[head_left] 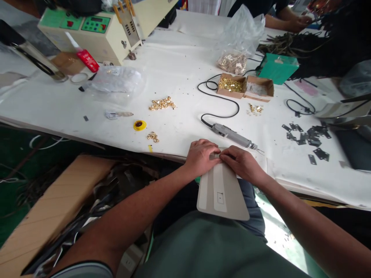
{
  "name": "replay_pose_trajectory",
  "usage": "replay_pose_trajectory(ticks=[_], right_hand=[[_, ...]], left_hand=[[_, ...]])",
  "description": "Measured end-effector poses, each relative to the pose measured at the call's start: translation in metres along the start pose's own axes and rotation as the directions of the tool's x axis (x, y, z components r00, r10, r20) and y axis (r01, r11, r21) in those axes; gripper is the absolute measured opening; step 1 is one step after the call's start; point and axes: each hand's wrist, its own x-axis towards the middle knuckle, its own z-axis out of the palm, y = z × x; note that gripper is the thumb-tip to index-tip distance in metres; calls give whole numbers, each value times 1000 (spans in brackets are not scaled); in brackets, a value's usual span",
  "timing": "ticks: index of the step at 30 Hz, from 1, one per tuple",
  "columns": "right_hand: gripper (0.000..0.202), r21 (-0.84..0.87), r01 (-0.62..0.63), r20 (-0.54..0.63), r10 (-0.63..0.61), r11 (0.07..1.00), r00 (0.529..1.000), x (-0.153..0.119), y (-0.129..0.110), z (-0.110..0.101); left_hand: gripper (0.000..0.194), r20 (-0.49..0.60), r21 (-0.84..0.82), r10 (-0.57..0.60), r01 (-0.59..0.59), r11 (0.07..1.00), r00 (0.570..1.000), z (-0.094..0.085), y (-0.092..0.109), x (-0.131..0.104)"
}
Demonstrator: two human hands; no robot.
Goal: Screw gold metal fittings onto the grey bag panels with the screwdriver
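Observation:
A flat beige-grey panel (234, 197) with rounded corners lies over my lap, its far end at the table's front edge. Pale strips run along it, and one bears a small printed rectangle. My left hand (203, 156) is closed on the panel's far end, thumb and fingers curled around it. Beside it my right hand (242, 162) pinches at the same end; whatever small piece is between those fingertips is hidden. Just beyond my hands rests a grey electric screwdriver (232, 135) with a black cord.
Gold fittings lie in piles (162, 103) left of the cord, near a yellow round container (139, 125). Cardboard boxes (231, 85) hold small parts. Dark plates (313, 135) are scattered at right. A cream machine (87, 34) stands back left; another person's hands (298, 23) show back right.

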Motion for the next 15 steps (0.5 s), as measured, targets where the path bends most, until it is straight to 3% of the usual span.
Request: replay_pose_trajectory(ticks=[8, 15], right_hand=[[22, 29, -148, -62, 149, 989, 987, 6, -1, 5], [19, 19, -203, -10, 203, 979, 979, 10, -3, 3]], left_hand=[[24, 23, -8, -12, 12, 1000, 1000, -2, 0, -1], [25, 36, -5, -1, 1, 1000, 999, -2, -1, -2]])
